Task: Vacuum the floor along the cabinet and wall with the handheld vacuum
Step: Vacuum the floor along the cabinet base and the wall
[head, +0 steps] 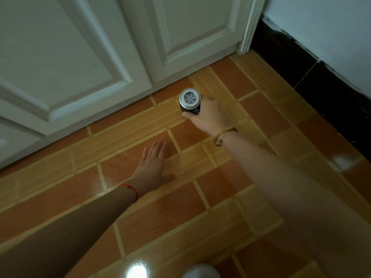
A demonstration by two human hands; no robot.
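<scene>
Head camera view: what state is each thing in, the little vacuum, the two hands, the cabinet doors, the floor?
Handheld vacuum: held upright near the cabinet base, vented end toward the camera; running or not, cannot tell.
Right hand: grips the vacuum's dark body.
Left hand: flat on the floor, fingers straight.
Cabinet doors: both closed.
Floor: glossy, reflecting light.

A white panelled wooden cabinet (80, 57) filled the upper left, a white wall (321, 27) the upper right. At centre, near the cabinet's foot, the right hand (208, 117) held the black cylindrical handheld vacuum (190, 99); the left hand (152, 165) lay flat on the orange tiled floor (180, 217), lower left.
</scene>
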